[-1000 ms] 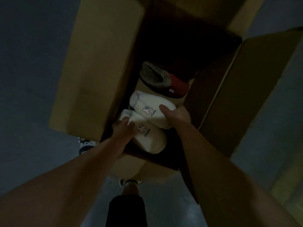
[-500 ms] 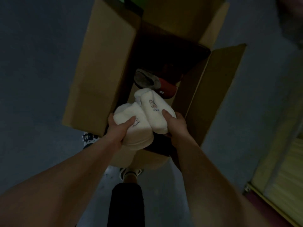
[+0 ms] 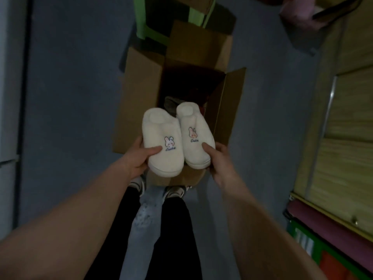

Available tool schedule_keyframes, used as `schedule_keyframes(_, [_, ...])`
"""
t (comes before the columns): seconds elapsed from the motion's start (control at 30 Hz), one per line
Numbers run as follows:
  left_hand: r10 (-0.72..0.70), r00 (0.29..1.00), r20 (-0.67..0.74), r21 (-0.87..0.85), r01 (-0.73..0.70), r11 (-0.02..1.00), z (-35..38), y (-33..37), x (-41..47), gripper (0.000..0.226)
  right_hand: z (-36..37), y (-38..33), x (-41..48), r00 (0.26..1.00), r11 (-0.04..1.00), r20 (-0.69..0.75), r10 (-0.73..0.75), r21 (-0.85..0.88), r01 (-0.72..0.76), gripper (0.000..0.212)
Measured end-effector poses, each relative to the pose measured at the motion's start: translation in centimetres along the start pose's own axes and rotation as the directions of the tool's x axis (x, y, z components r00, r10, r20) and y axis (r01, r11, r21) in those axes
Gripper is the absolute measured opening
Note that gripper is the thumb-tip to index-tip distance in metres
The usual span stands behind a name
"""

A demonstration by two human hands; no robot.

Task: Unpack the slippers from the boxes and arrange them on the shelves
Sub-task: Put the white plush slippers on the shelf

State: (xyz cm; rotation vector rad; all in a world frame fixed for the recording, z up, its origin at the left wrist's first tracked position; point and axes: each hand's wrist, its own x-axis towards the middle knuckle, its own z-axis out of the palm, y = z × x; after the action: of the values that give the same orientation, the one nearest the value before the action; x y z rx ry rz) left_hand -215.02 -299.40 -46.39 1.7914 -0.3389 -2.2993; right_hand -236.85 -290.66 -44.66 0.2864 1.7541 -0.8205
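Two white fluffy slippers with bunny patches are held side by side above the open cardboard box (image 3: 139, 93). My left hand (image 3: 139, 158) grips the left white slipper (image 3: 161, 136) by its toe, thumb on top. My right hand (image 3: 219, 158) grips the right white slipper (image 3: 193, 130) the same way. Deep in the box lies a grey-lined slipper (image 3: 170, 104) with a bit of red beside it, mostly hidden behind the white pair.
The box stands on a grey floor just beyond my feet (image 3: 175, 191). A green frame (image 3: 145, 27) with another carton sits behind it. Shelving with wooden panels (image 3: 343, 128) runs along the right, with coloured items (image 3: 314, 235) low down.
Both hands have lifted the white slippers out of the box and turned them tops up, side by side. The view has pulled back from the box.
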Motion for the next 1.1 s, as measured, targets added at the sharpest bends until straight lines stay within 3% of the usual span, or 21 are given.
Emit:
schedule_keyframes(0.13, [0.097,0.995,0.006,0.025,-0.097,0.995,0.0,2.7,-5.9,0.072,0.5,-0.9,-6.1,1.000,0.999,0.016,-0.026,-0.018,0.027,0.053])
schedule_keyframes(0.5, [0.288,0.942,0.172,0.084,-0.305,0.949,-1.7,7.1,-20.6,0.077,0.8,-3.0,-21.0,0.948,0.978,0.243,-0.205,0.087,0.189,0.067])
schedule_keyframes(0.63, [0.380,0.914,0.145,0.073,-0.393,0.917,-1.8,7.1,-24.6,0.074,0.6,-3.7,-24.7,0.916,0.958,0.282,-0.287,0.115,0.264,0.066])
schedule_keyframes(0.83, [0.538,0.840,0.073,-0.014,-0.539,0.842,-0.5,4.4,-29.6,0.076,-1.7,-4.3,-29.2,0.848,0.922,0.367,-0.383,0.103,0.372,0.057])
schedule_keyframes(1.1, [0.584,0.812,0.028,-0.143,-0.575,0.806,0.1,-2.4,-35.3,0.074,-5.9,-3.5,-33.9,0.767,0.881,0.501,-0.401,-0.019,0.473,0.047])
